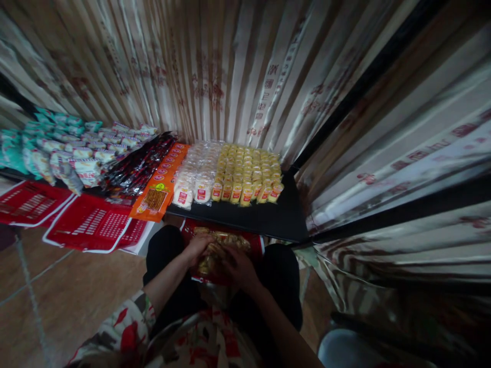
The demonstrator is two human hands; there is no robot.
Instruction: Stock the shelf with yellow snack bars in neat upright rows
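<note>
Between my knees is an open red bag (256,245) full of shiny yellow-gold wrapped snack packets (233,238). My left hand (200,246) reaches in from the left, its fingers curled against a cluster of these packets. From the right, my right hand (242,268) presses on the same cluster with bent fingers. The packets bunch up between both hands. Dim light and blur partly hide the fingertips, and the bag's bottom is out of sight.
Ahead stands a black table (276,220) bearing rows of yellow packets (245,179), white packets (192,179), an orange snack pack (155,191), dark packs (136,166) and teal packets (15,151). Red bags (90,222) hang at its front left. Pleated curtain (230,66) closes the back.
</note>
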